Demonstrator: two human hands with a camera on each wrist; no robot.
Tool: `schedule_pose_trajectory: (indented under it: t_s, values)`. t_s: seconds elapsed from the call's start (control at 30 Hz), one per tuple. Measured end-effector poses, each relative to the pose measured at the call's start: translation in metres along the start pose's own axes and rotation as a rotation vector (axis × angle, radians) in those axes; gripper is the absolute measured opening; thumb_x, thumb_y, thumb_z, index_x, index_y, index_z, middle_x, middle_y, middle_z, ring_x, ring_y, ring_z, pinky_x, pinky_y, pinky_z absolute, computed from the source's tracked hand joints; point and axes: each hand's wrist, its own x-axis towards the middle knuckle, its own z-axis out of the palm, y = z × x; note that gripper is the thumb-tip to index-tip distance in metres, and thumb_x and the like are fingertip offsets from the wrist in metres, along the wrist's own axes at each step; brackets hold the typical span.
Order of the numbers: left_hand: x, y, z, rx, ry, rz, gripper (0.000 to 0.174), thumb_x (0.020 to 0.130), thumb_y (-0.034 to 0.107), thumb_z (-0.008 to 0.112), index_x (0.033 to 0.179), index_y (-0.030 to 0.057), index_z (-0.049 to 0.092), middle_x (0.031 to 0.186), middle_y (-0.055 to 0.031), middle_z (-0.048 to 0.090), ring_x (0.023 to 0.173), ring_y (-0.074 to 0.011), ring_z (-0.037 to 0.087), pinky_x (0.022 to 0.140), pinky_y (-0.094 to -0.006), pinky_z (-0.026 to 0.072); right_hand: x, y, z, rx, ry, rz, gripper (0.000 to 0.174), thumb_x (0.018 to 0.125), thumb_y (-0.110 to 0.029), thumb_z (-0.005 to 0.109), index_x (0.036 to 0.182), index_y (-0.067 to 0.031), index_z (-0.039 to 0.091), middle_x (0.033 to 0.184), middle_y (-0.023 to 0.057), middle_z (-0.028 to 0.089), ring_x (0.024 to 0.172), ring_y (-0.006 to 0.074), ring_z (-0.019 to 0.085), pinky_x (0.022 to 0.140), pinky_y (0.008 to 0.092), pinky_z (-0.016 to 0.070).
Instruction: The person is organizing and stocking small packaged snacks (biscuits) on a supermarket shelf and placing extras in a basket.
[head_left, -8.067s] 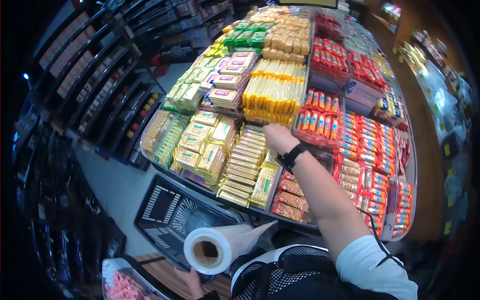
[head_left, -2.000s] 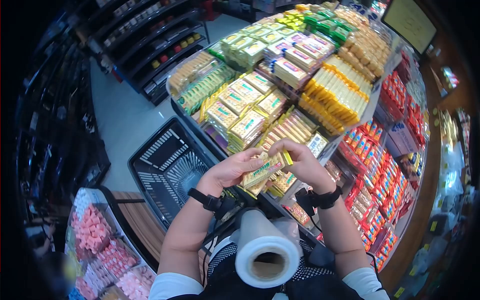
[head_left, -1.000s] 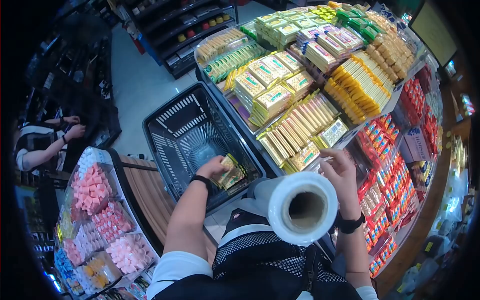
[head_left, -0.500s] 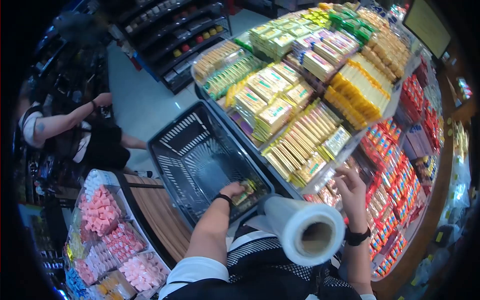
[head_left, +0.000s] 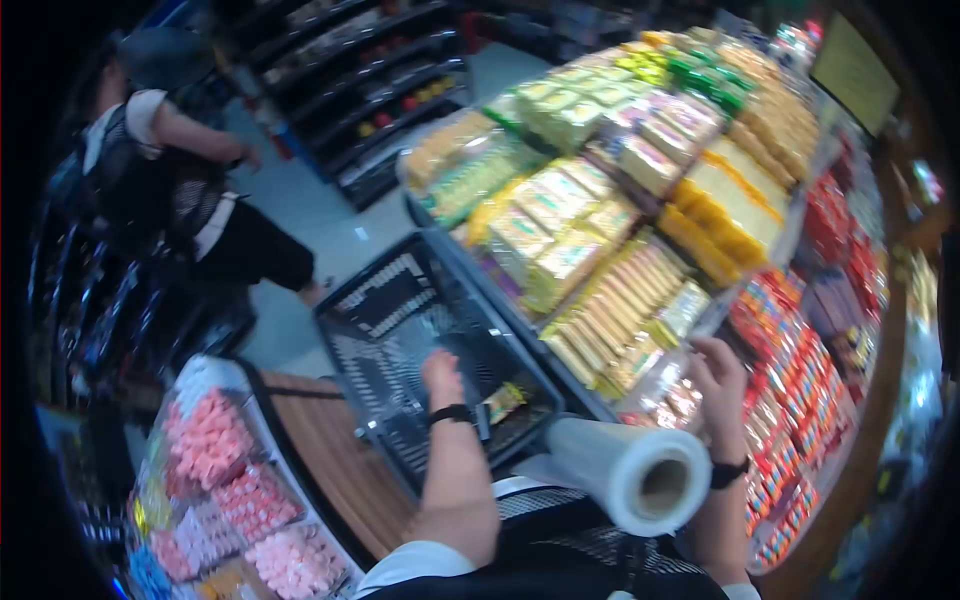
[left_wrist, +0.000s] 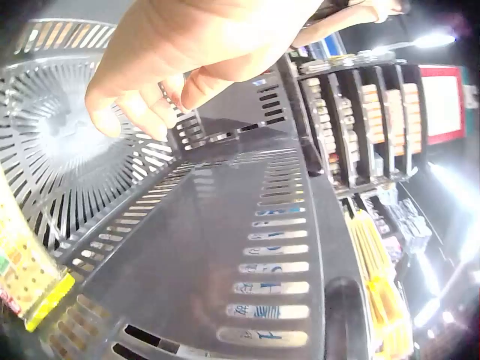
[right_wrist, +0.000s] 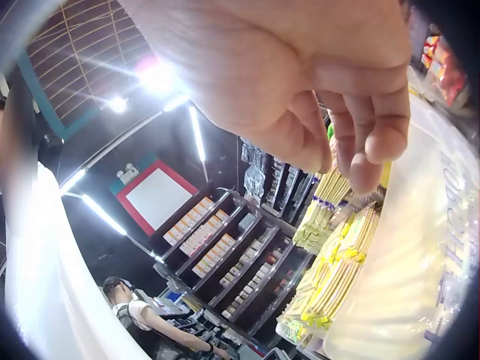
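Note:
My left hand (head_left: 443, 378) is inside the dark shopping basket (head_left: 372, 358), fingers loosely bent and holding nothing. In the left wrist view a biscuit pack (left_wrist: 26, 262) with a yellow end lies in the basket, apart from that hand (left_wrist: 202, 45). The head view places the biscuit pack (head_left: 505, 402) near the basket's close right side. My right hand (head_left: 722, 385) hovers at the front of the snack display, beside wrapped biscuits (head_left: 625, 320). In the right wrist view its fingers (right_wrist: 386, 142) hang loosely curled with nothing between them.
A roll of clear plastic bags (head_left: 620, 470) stands in front of my body, near the right forearm. Pink sweets (head_left: 205, 440) fill bins at lower left. Another person (head_left: 165, 190) is in the aisle. Red snack packs (head_left: 785, 390) lie on the right.
The two hands held biscuit packs together; then my left hand carried them into the basket and let go, moving away from them. The other person has moved up the aisle.

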Motion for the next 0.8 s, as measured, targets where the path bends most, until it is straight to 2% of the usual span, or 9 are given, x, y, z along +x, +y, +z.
schedule_pose_trajectory:
  t_s: [0.07,0.13,0.17,0.27,0.37,0.43,0.5,0.67,0.8]
  values:
    - [0.000,0.048,-0.024,0.091,0.087,0.114,0.024,0.089,0.017,0.062,0.113,0.0152,0.063,0.087,0.0023,0.064,0.079,-0.0100,0.061,0.067,-0.0326,0.0413,0.017,0.014,0.025,-0.020,-0.035,-0.065,0.019,0.092,-0.002,0.063,0.111,0.0011,0.065,0.094,0.0014,0.063,0.082,0.0088,0.062,0.072,0.0244,0.0512]
    - [-0.012,0.077,-0.025,0.145,0.177,0.602,0.017,0.089,-0.003,0.056,0.100,0.0053,0.066,0.089,-0.0018,0.064,0.075,-0.0105,0.058,0.064,-0.0240,0.0473,0.020,0.013,0.034,-0.005,-0.053,-0.063,0.018,0.091,-0.002,0.063,0.109,-0.0001,0.065,0.092,0.0008,0.060,0.080,0.0077,0.058,0.071,0.0231,0.0487]
    - [-0.061,0.106,0.001,0.271,0.207,0.729,0.013,0.092,-0.004,0.055,0.099,0.0017,0.065,0.091,-0.0027,0.064,0.081,-0.0122,0.058,0.076,-0.0246,0.0482,0.024,0.019,0.035,0.021,-0.068,-0.078,0.018,0.091,-0.002,0.064,0.109,-0.0003,0.065,0.093,0.0007,0.060,0.080,0.0072,0.057,0.071,0.0228,0.0478]
    - [-0.140,0.158,0.074,0.384,-0.084,1.131,0.012,0.093,-0.001,0.057,0.102,0.0011,0.064,0.095,-0.0028,0.063,0.086,-0.0110,0.058,0.078,-0.0260,0.0480,0.022,0.019,0.037,-0.026,-0.029,-0.091,0.018,0.091,-0.002,0.064,0.108,-0.0015,0.065,0.093,0.0010,0.059,0.079,0.0075,0.056,0.069,0.0232,0.0465]
    - [-0.189,0.161,0.143,0.726,-0.615,1.238,0.019,0.088,0.001,0.066,0.107,0.0021,0.064,0.101,-0.0061,0.064,0.086,-0.0139,0.063,0.078,-0.0263,0.0510,0.022,0.017,0.037,-0.132,-0.008,-0.123,0.017,0.091,-0.003,0.064,0.107,-0.0019,0.065,0.092,0.0025,0.058,0.078,0.0101,0.056,0.068,0.0243,0.0469]
    - [-0.199,0.151,0.181,1.122,-1.039,1.372,0.052,0.074,0.011,0.082,0.121,0.0047,0.061,0.117,-0.0151,0.064,0.111,-0.0311,0.061,0.095,-0.0382,0.0486,0.023,0.010,0.039,-0.169,-0.021,-0.184,0.016,0.092,-0.005,0.065,0.107,-0.0018,0.064,0.091,0.0037,0.058,0.077,0.0115,0.057,0.067,0.0255,0.0477]
    - [-0.195,0.134,0.203,1.557,-1.321,1.439,0.084,0.063,0.023,0.089,0.137,0.0101,0.051,0.135,-0.0143,0.055,0.127,-0.0338,0.049,0.105,-0.0433,0.0398,0.022,0.006,0.037,-0.227,-0.008,-0.209,0.016,0.092,-0.006,0.064,0.108,-0.0022,0.064,0.092,0.0060,0.059,0.078,0.0138,0.059,0.065,0.0268,0.0483]
    - [-0.181,0.119,0.190,2.041,-1.368,1.724,0.100,0.056,0.024,0.091,0.144,0.0177,0.044,0.140,-0.0084,0.047,0.134,-0.0320,0.041,0.105,-0.0496,0.0358,0.008,0.006,0.033,-0.293,0.015,-0.232,0.017,0.091,-0.003,0.063,0.108,-0.0028,0.064,0.092,0.0082,0.059,0.078,0.0174,0.061,0.062,0.0280,0.0473]
    - [-0.156,0.107,0.188,1.863,-1.342,1.844,0.094,0.058,0.019,0.088,0.142,0.0176,0.046,0.139,-0.0093,0.047,0.134,-0.0324,0.041,0.106,-0.0486,0.0361,0.004,0.010,0.035,-0.280,0.013,-0.180,0.017,0.091,-0.003,0.064,0.107,-0.0025,0.064,0.090,0.0085,0.058,0.076,0.0171,0.060,0.063,0.0286,0.0473]
